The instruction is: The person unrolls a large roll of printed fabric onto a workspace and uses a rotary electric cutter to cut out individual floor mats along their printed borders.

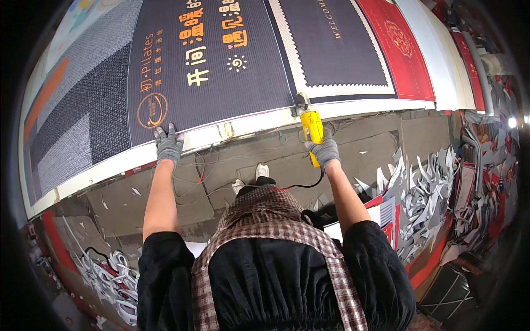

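Note:
A long sheet of printed mats lies across the table. My left hand (169, 145), in a grey glove, rests on the near edge of a dark ribbed mat (215, 102), fingers stretched out flat. Also gloved, my right hand (324, 149) grips a yellow electric cutter (312, 128) by its body. The cutter's dark head (301, 103) sits at the table edge, by the border between the ribbed mat and a dark mat with a zigzag cream frame (342, 60). A black cord (309, 185) trails from its lower end. The blade is too small to make out.
A red mat (400, 44) continues the sheet to the right, a grey woven-pattern mat (94, 88) to the left. The pale table edge (226, 131) runs before me. Thin wires (201, 165) hang below it. White offcut strips (417, 187) heap on the right, more strips (116, 281) lower left.

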`<state>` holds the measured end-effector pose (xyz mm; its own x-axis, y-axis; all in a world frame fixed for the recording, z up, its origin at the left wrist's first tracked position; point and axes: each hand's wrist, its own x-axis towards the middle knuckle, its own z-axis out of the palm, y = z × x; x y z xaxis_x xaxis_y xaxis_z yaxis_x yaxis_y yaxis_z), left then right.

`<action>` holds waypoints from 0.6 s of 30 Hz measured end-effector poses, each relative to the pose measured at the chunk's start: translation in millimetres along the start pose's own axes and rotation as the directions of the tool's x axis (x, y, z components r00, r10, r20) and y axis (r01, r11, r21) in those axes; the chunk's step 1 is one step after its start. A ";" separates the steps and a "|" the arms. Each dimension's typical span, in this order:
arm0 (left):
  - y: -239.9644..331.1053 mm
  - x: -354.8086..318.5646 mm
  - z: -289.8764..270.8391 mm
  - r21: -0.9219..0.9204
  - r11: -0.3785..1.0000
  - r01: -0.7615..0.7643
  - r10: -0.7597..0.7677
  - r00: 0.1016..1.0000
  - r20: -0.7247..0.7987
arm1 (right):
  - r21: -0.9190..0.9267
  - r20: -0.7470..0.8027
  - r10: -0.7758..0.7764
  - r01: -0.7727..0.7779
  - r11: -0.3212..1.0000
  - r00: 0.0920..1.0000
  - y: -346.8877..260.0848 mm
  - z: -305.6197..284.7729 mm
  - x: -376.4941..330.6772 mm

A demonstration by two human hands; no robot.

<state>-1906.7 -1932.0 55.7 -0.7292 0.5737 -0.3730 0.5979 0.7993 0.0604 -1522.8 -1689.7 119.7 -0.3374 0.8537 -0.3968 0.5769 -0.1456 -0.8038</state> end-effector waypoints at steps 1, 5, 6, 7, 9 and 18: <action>1.1 -0.4 -1.1 0.012 1.000 0.008 -0.008 1.000 0.019 | 0.004 0.006 -0.026 0.026 1.000 1.000 -4.2 0.7 2.0; 5.1 -3.2 -7.6 0.016 1.000 0.025 -0.026 0.999 0.047 | -0.123 -0.016 -0.012 0.010 0.992 1.000 -10.5 7.2 17.1; 7.0 -4.6 -9.3 0.002 1.000 0.029 -0.029 0.998 0.054 | -0.126 -0.016 -0.018 0.016 0.992 1.000 -12.0 8.8 19.9; 8.7 -4.1 -10.9 -0.005 1.000 0.030 -0.030 0.999 0.046 | -0.084 0.006 -0.027 0.027 0.996 1.000 -15.6 8.9 24.8; 12.4 -4.9 -12.8 0.014 0.999 0.039 -0.040 0.998 0.055 | -0.038 0.016 -0.054 0.055 0.998 0.998 -11.5 10.2 41.2; 14.3 -4.8 -12.0 -0.032 0.999 0.038 -0.038 0.999 0.000 | -0.130 -0.025 -0.140 0.136 0.982 0.990 -28.2 22.6 98.5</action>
<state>-1898.6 -1921.1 69.5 -0.7513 0.5430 -0.3751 0.5590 0.8257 0.0757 -1589.1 -1612.8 93.2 -0.3964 0.8778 -0.2690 0.6175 0.0381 -0.7856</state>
